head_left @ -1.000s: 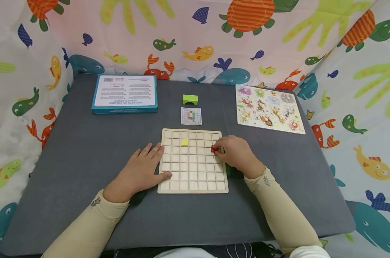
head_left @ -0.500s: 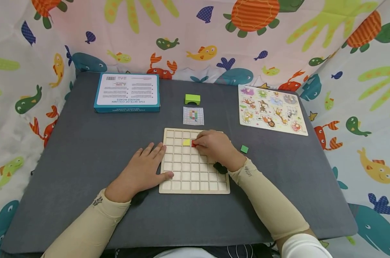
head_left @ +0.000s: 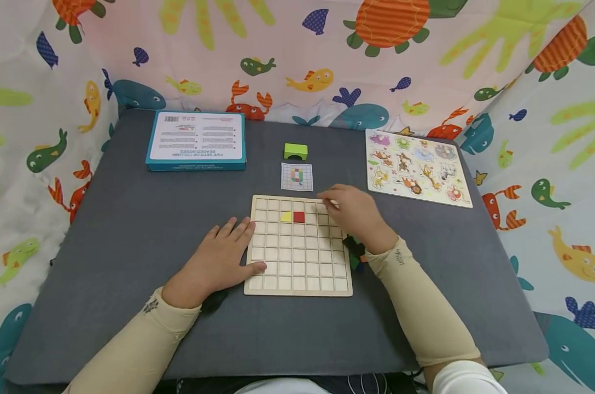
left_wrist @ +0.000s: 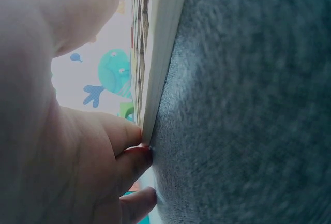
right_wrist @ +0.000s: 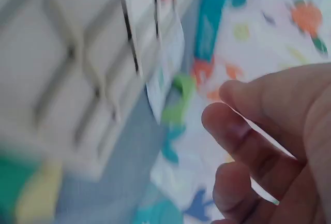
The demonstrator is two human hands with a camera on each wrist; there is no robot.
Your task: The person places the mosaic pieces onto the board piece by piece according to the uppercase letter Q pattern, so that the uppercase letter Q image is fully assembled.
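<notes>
A wooden grid board (head_left: 298, 268) lies on the grey table. In its second row from the top, a yellow square tile (head_left: 286, 216) and a red square tile (head_left: 299, 217) sit side by side. My left hand (head_left: 214, 265) rests at the board's left edge, fingers spread, thumb over its lower left part. Above the board's upper right corner, my right hand (head_left: 359, 213) holds nothing; its fingers (right_wrist: 227, 125) are loosely bent in the right wrist view. Beside the board's right edge are coloured blocks, including a green block (head_left: 354, 261), partly hidden by my right wrist.
Behind the board lies a small pattern card (head_left: 297, 177), with a green arch block (head_left: 295, 151) beyond it. A blue-edged box (head_left: 196, 137) stands at the back left. An animal puzzle board (head_left: 419, 168) lies at the back right. A patterned curtain surrounds the table.
My right hand carried the red tile left from the board's right edge, set it beside the yellow tile and let go, then moved back right. My left hand stayed put.
</notes>
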